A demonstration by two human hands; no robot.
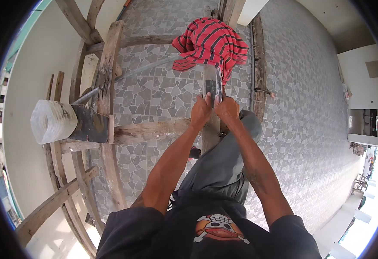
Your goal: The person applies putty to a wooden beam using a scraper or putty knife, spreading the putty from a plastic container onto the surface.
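Observation:
My left hand (201, 110) and my right hand (227, 109) are close together in front of me, fingers closed and thumbs pointing forward. Between them is a narrow, flat dark piece with a shiny edge (218, 86); its exact kind does not show. Both hands appear to grip its near end. It lies over a wooden beam (210, 139) that runs away from me. Just beyond it, a red cloth with black stripes (212, 43) is draped in a heap over the wood.
To the left, a cut translucent plastic container (54, 121) lies beside a dark board (91, 124) on the timber frame (108, 77). A grey pipe (150, 65) slants behind. Stone-patterned flooring (154, 95) spreads beneath. Another timber with a pipe (258, 69) stands to the right.

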